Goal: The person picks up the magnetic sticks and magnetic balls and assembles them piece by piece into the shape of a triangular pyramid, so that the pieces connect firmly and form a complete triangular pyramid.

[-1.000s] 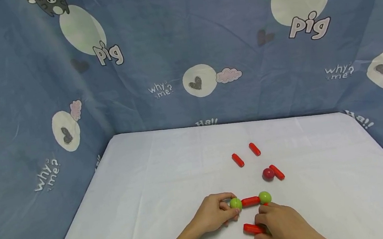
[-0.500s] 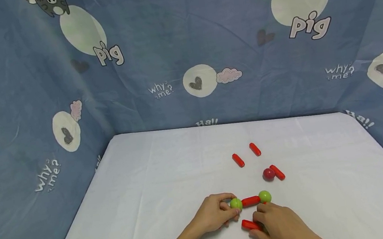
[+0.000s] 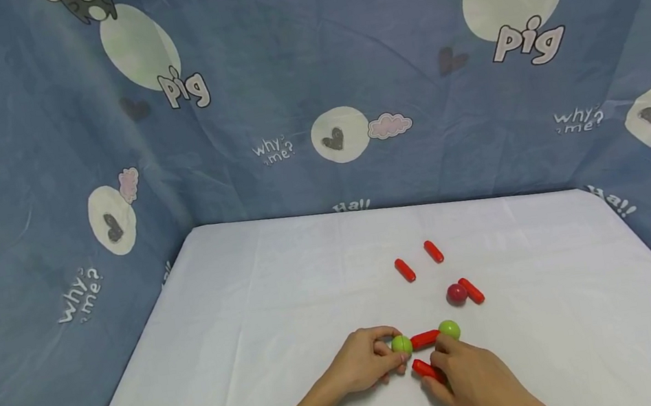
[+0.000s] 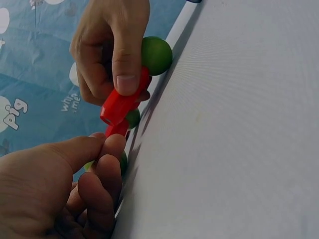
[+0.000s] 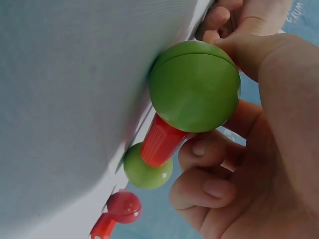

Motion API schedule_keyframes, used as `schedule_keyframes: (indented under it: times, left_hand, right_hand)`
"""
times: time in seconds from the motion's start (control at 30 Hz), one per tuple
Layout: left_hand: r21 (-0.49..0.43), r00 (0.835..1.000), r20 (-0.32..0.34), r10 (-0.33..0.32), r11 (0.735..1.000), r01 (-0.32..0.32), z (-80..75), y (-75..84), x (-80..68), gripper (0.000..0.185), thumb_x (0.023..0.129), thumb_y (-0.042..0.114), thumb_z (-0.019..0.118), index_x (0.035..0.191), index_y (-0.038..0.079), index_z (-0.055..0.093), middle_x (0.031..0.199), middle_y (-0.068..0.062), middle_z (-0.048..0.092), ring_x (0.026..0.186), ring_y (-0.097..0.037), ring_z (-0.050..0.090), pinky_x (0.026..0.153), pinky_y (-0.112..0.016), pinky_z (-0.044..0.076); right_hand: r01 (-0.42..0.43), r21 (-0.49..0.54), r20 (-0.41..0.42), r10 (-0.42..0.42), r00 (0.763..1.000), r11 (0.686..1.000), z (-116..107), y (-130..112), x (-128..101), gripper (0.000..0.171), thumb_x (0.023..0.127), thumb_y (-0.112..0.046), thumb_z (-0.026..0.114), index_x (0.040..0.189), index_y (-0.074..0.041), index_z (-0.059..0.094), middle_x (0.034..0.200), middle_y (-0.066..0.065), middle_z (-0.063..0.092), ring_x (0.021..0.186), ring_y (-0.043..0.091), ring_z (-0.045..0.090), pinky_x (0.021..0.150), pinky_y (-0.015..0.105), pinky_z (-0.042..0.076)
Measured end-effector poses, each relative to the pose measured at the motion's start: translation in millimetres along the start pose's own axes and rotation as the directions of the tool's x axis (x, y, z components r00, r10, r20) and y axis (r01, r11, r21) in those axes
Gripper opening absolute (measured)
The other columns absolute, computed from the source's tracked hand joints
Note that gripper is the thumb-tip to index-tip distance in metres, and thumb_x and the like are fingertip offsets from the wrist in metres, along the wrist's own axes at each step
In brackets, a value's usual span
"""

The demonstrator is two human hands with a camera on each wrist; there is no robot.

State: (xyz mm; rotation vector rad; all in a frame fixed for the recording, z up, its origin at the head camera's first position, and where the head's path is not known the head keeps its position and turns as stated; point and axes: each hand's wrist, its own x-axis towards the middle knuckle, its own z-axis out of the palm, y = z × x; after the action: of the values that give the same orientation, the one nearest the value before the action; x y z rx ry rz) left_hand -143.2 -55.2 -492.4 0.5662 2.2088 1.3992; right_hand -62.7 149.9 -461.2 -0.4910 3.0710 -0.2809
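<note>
On the white table (image 3: 263, 295), two green balls are joined by a short red rod (image 3: 424, 338). My left hand (image 3: 384, 355) pinches the left green ball (image 3: 401, 343). The right green ball (image 3: 449, 330) sits just beyond my right hand (image 3: 449, 369), which grips a second red rod (image 3: 424, 369) close below the joined pair. In the left wrist view the right thumb (image 4: 124, 74) presses on this rod (image 4: 119, 107). The right wrist view shows a large green ball (image 5: 194, 92) against my fingers (image 5: 209, 149), linked by a red rod (image 5: 159, 142) to a smaller-looking green ball (image 5: 147, 172).
A dark red ball (image 3: 455, 293) touches a loose red rod (image 3: 471, 291) behind the hands. Two more red rods (image 3: 404, 270) (image 3: 433, 252) lie farther back. Blue patterned cloth (image 3: 308, 80) walls in the table at the back and both sides.
My right hand has brought its red rod up and slightly left, closer to the joined green balls. The left hand has kept its pinch and stayed in place.
</note>
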Motion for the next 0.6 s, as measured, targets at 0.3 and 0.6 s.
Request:
schedule_keyframes:
  times: [0.3, 0.6]
  left_hand:
    - [0.005, 1.000, 0.011, -0.006, 1.000, 0.006, -0.7, -0.5, -0.1, 0.039, 0.092, 0.023, 0.076, 0.126, 0.006, 0.066, 0.069, 0.008, 0.074, 0.048, -0.006, 0.056, 0.045, -0.017, 0.036]
    - [-0.023, 1.000, 0.014, -0.003, 1.000, 0.003, -1.1, 4.0, -2.7, 0.038, 0.091, 0.022, 0.078, 0.123, 0.006, 0.067, 0.070, 0.003, 0.075, 0.049, -0.008, 0.055, 0.047, -0.018, 0.039]
  right_hand:
    - [-0.019, -0.001, 0.007, 0.019, 1.000, 1.000, 0.3, 0.8, 1.4, 0.032, 0.084, -0.047, 0.079, 0.087, -0.016, 0.073, 0.085, -0.008, 0.048, 0.068, 0.004, 0.042, 0.062, 0.021, 0.048]
    - [-0.059, 0.016, 0.019, 0.059, 0.998, 0.998, -0.7, -0.2, 2.7, 0.028, 0.084, -0.042, 0.081, 0.083, -0.015, 0.073, 0.086, -0.007, 0.048, 0.069, 0.005, 0.043, 0.065, 0.021, 0.050]
